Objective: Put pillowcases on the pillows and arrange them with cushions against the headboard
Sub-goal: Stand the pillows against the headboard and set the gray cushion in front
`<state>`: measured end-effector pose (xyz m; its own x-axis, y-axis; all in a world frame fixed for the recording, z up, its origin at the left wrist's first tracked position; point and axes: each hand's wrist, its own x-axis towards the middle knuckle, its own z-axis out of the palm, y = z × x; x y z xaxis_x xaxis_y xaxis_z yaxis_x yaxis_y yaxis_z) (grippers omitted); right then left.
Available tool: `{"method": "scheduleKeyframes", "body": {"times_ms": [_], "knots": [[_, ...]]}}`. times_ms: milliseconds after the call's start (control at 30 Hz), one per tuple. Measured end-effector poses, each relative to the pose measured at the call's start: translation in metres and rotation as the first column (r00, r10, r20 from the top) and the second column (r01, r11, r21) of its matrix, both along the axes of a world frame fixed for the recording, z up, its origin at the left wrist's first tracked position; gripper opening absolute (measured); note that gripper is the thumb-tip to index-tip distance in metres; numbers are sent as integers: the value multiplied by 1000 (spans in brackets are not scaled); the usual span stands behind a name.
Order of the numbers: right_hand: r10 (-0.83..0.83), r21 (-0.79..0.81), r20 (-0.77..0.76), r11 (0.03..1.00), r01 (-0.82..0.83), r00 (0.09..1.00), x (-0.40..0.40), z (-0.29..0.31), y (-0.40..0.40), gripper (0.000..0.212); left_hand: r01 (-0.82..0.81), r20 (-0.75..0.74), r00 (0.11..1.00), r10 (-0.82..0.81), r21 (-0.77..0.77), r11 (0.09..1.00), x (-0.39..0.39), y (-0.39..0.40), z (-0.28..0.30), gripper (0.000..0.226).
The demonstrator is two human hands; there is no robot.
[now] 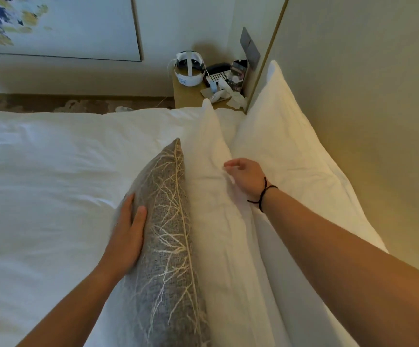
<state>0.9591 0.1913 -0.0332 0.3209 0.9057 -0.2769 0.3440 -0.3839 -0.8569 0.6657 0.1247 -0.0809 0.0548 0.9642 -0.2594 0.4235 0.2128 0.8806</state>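
Head view. Your left hand lies open and flat against the outer face of the grey cushion, which stands on edge on the bed. Just beyond the cushion, between your two hands, a cased front pillow stands upright and touches it. Your right hand, a cord bracelet at the wrist, is loosely curled over the pillow's top seam; whether the fingers pinch the fabric cannot be told, as they face away. Past your right hand a back pillow leans on the headboard.

Progress, as a judgement: both visible pillows appear cased and set in a row, with one cushion placed in front; what seems left is straightening and any pieces outside the view.

Hidden or unclear: the near ends of cushion and pillows are cut off by the lower edge; further cushions cannot be seen. Far ahead of your hands, small items clutter the nightstand, hard to make out.
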Motion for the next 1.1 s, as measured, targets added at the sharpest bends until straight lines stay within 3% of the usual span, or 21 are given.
{"method": "scheduleKeyframes", "body": {"times_ms": [133, 233, 367, 500, 600, 667, 767, 867, 1100], "knots": [[10, 7, 147, 1000, -11, 989, -13, 7, 45, 21, -19, 42, 999, 19, -7, 1000, 4, -2, 1, 75], [-126, 82, 338, 991, 105, 933, -11, 17, 58, 34, -32, 80, 996, 32, 7, 999, 2, -7, 0, 76], [-228, 73, 407, 973, 217, 885, 9, 20, 52, 33, -11, 68, 998, 12, -11, 1000, -5, -33, -11, 76], [-25, -132, 522, 985, 110, 853, 9, 13, 42, 30, -33, 50, 998, 36, -66, 997, -15, -54, -20, 79], [192, -236, 637, 971, -49, 746, -13, 30, 20, 30, -27, 60, 998, 32, -88, 996, -25, -64, -27, 77], [258, -180, 633, 966, -186, 730, -47, 46, -19, 42, -38, 64, 997, 46, -110, 993, -29, -69, -32, 77], [392, -186, 445, 920, -345, 805, -111, 61, -103, 75, -102, 65, 991, 114, -170, 980, -33, -72, -40, 80], [497, -255, 437, 868, -426, 750, -157, 57, -166, 96, -131, 69, 987, 146, -187, 974, -35, -73, -45, 79], [453, -271, 492, 891, -364, 743, -164, 42, -183, 90, -129, 117, 979, 164, -263, 956, -37, -75, -55, 99]]}}
